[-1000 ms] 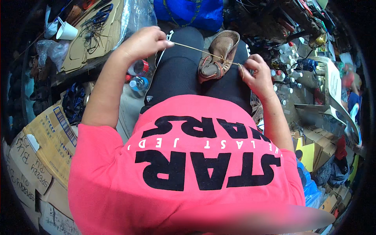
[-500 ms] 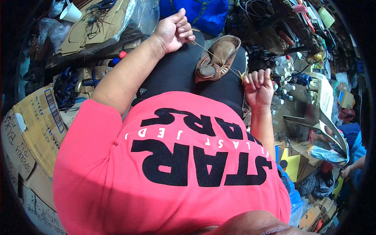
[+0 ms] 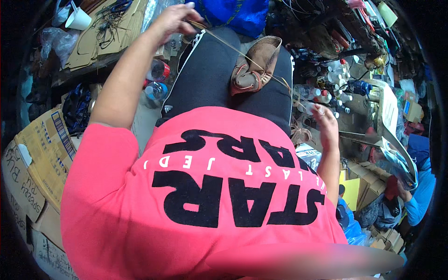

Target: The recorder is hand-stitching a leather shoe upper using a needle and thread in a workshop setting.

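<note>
Thread [image 3: 242, 53] taut between hands, clutter close around.

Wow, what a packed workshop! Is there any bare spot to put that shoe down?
Hardly. The only bare patches are the black lap left of the brown shoe and a strip of floor between the left arm and leg. Bottles crowd the right; cardboard fills the left.

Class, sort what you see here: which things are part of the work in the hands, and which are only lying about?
In use: brown shoe on the lap; thread stretched through it; left hand; right hand.

Lying about: white cup; cardboard boxes; plastic bottles; blue bag.
</note>
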Demonstrator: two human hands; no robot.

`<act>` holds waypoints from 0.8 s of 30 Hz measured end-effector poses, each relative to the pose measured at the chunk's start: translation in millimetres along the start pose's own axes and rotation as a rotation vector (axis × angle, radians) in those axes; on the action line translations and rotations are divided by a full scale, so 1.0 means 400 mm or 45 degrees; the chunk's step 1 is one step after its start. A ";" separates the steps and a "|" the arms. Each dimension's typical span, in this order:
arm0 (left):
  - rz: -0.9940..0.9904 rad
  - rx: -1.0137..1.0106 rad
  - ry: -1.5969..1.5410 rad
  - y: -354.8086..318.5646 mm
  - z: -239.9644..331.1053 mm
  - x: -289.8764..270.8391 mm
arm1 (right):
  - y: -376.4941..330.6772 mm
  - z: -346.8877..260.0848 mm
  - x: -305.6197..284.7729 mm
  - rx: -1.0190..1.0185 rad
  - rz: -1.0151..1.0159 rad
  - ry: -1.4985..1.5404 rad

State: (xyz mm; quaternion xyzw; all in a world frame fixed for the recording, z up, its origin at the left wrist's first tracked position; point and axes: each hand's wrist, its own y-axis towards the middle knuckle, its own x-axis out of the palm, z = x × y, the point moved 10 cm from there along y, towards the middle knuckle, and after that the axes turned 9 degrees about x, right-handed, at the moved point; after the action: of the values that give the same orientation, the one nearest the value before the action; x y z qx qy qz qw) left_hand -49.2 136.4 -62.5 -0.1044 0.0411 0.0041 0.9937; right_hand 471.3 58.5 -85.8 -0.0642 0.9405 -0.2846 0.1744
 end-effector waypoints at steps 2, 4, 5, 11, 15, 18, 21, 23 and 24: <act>0.055 0.333 0.343 0.060 -0.021 -0.121 | -0.005 -0.020 -0.075 -0.241 0.253 -0.594; -0.101 0.523 0.484 0.031 0.095 0.073 | -0.037 -0.117 -0.088 -0.522 0.500 -0.883; -0.232 0.731 0.628 -0.015 0.171 0.208 | -0.059 -0.198 -0.036 -0.541 0.463 -0.767; -0.612 0.744 0.716 -0.035 0.146 0.531 | -0.079 -0.465 0.378 -0.896 -0.122 -1.046; -0.661 0.711 0.690 -0.013 0.135 0.563 | -0.047 -0.422 0.428 -0.840 -0.272 -1.203; -0.661 0.643 0.633 0.000 0.107 0.570 | -0.073 -0.413 0.426 -0.874 -0.415 -1.043; -0.638 0.610 0.640 0.008 0.099 0.560 | -0.094 -0.396 0.348 -0.805 -0.372 -0.792; -0.623 0.589 0.653 0.008 0.098 0.545 | -0.116 -0.399 0.277 -0.569 -0.319 -0.413; -0.636 0.704 0.743 0.005 0.126 0.555 | -0.125 -0.404 0.271 -0.664 -0.250 -0.393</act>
State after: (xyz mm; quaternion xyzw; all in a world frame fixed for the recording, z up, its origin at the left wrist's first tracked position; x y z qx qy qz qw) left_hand 175.9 148.9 -31.9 0.1607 0.2919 -0.2756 0.9017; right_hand 312.4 76.1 36.2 -0.2398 0.9334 -0.0361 0.2645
